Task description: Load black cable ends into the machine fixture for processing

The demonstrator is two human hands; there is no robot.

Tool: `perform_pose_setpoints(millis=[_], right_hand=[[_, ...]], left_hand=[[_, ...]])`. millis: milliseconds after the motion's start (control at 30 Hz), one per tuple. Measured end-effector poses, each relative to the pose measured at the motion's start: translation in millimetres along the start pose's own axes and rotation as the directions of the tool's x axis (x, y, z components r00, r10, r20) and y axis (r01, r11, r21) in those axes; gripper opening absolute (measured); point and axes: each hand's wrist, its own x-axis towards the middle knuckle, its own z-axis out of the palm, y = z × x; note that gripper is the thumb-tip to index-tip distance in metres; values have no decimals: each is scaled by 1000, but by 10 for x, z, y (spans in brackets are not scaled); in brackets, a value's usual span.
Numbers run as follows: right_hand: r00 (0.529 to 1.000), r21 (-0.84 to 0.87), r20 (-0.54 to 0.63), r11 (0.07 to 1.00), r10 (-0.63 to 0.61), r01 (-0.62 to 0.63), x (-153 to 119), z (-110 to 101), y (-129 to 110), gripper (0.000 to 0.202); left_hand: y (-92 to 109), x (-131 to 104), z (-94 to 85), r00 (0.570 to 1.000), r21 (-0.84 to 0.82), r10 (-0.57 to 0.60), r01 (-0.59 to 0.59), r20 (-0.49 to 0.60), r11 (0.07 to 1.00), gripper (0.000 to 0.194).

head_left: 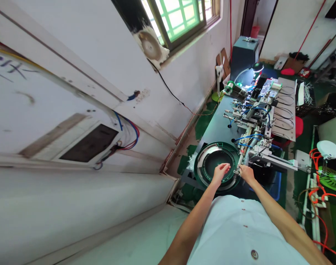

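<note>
My left hand (221,173) is over the right part of a round green bowl feeder (199,165), its fingers pinched together; anything between them is too small to make out. My right hand (246,173) is closed at the near end of a metal track (243,154), beside the bowl's right rim. What its fingers grip there is hidden. The track runs from the bowl toward a machine (256,114) with metal arms, blue tubes and black cables.
The machine stands on a dark table (212,127). Beyond it are a lit lamp (258,67) and a dark cabinet (241,55). A wall with a window (181,18) rises on the left. Orange hoses (318,176) and a green fan (330,178) are at the right.
</note>
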Motion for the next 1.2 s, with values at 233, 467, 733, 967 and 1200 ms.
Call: perform_pose_setpoints(millis=[233,467,733,967,1200], right_hand=[[999,-31,40,1000,0,2,-31,-49,-38,26],[993,-107,47,989,111,-106,73,-160,-75,35],[988,-199,79,973,134,-116,233,-287,-110,31],[992,-273,120,962,44,-10,186,-365,-91,31],[990,-313,140,949,-5,49,143,-387,-64,29]], left_hand=[[-39,-12,-32,1000,-20,-20,20,-10,1000,37],[-54,-21,-46,1000,-34,-29,28,-10,999,33],[-33,-38,-75,1000,-27,-24,24,-17,999,33],[-15,-67,-87,999,-28,-23,22,-23,999,35],[-12,-59,-63,1000,-36,-26,25,-14,999,35]])
